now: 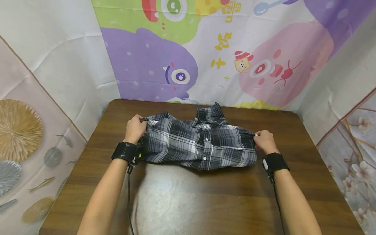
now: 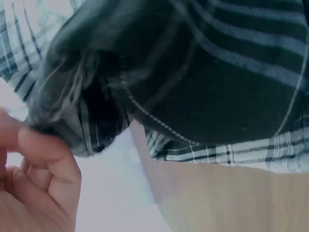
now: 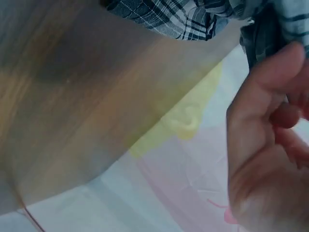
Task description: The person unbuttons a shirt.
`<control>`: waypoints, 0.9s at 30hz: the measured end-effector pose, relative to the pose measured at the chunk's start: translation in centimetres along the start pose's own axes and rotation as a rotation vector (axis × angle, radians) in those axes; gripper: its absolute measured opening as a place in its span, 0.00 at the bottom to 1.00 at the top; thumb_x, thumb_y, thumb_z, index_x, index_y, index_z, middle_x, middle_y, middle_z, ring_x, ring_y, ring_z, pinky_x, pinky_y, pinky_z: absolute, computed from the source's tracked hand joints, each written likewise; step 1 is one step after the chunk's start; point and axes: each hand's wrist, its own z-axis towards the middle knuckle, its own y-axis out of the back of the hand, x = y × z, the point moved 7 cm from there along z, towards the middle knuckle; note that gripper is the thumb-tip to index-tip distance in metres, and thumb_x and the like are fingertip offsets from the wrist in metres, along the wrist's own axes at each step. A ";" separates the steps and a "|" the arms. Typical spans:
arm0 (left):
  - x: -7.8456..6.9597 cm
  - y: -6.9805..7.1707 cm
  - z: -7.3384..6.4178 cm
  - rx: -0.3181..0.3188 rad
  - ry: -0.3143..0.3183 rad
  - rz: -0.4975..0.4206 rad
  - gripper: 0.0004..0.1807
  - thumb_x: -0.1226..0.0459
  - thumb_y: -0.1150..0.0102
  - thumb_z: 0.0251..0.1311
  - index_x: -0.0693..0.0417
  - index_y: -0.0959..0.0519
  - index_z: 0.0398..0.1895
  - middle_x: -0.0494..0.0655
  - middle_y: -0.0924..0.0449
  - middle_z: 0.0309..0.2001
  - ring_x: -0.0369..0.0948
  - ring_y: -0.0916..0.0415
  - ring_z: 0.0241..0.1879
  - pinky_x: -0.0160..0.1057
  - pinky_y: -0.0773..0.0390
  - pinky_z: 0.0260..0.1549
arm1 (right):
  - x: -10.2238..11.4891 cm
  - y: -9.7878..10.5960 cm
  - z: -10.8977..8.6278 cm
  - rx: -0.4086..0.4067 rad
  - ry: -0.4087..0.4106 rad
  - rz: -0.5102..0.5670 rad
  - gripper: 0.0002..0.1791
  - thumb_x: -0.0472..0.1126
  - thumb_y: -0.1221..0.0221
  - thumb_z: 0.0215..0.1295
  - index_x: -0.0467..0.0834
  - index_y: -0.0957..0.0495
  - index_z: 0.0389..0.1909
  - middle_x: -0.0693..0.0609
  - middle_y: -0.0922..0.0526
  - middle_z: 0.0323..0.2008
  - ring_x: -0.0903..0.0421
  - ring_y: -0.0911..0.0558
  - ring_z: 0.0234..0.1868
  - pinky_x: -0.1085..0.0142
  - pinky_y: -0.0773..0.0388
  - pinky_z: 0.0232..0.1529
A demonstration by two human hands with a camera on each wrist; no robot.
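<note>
A black, grey and white plaid button-up shirt (image 1: pixel 185 140) lies bunched crosswise on the wooden table, its collar (image 1: pixel 210 113) pointing toward the back. White buttons run down its front. At the shirt's left end my left hand (image 1: pixel 135 129) pinches the cloth; in the left wrist view, thumb and fingers (image 2: pixel 48 150) grip a dark fold beside a curved seam. My right hand (image 1: pixel 265 142) pinches the shirt's right end. The right wrist view shows that hand (image 3: pixel 265 154) with curled fingers against the plaid fabric, the exact grip partly cut off by the frame edge.
The brown table (image 1: pixel 293 195) has a pale glare patch near its front. A cartoon-printed cloth (image 1: pixel 205 65) hangs behind the far edge, with patterned sheets at both sides. Each wrist wears a black strap (image 1: pixel 124 151) with a cable running toward me.
</note>
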 end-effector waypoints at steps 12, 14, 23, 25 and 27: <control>2.6 -0.4 0.8 -0.012 0.207 -0.418 0.20 0.66 0.73 0.67 0.69 0.50 0.58 0.68 0.18 0.32 0.43 0.17 0.20 0.38 0.19 0.25 | 0.0 -0.1 0.9 -0.020 -0.054 0.571 0.24 0.37 0.66 0.72 0.25 0.45 0.62 0.43 0.14 0.27 0.60 0.15 0.26 0.65 0.19 0.34; 2.7 -0.2 0.8 -0.058 0.200 -0.351 0.19 0.66 0.74 0.67 0.69 0.47 0.56 0.70 0.20 0.38 0.47 0.16 0.28 0.40 0.18 0.31 | 0.2 -0.3 1.2 -0.039 -0.026 0.558 0.23 0.37 0.65 0.73 0.26 0.42 0.61 0.35 0.17 0.40 0.55 0.15 0.38 0.63 0.20 0.43; 3.2 -1.2 0.2 0.043 0.153 -0.215 0.27 0.63 0.69 0.69 0.67 0.54 0.67 0.74 0.33 0.56 0.62 0.35 0.58 0.56 0.35 0.56 | 0.9 -2.6 1.2 0.162 0.157 0.518 0.35 0.35 0.60 0.73 0.36 0.70 0.72 0.32 0.43 0.67 0.38 0.40 0.67 0.50 0.41 0.65; 3.2 -1.4 0.0 0.079 0.140 -0.204 0.30 0.62 0.68 0.69 0.65 0.59 0.70 0.74 0.36 0.59 0.61 0.37 0.60 0.56 0.37 0.58 | 0.7 -2.6 1.0 0.146 0.161 0.534 0.36 0.33 0.60 0.72 0.38 0.70 0.72 0.33 0.42 0.67 0.40 0.39 0.67 0.52 0.41 0.65; 3.1 -1.3 -0.2 0.082 0.122 -0.189 0.32 0.63 0.67 0.69 0.65 0.63 0.71 0.71 0.36 0.61 0.60 0.38 0.62 0.56 0.39 0.60 | 0.5 -2.5 0.7 0.128 0.165 0.549 0.35 0.33 0.59 0.72 0.39 0.68 0.72 0.33 0.41 0.66 0.41 0.39 0.67 0.56 0.38 0.64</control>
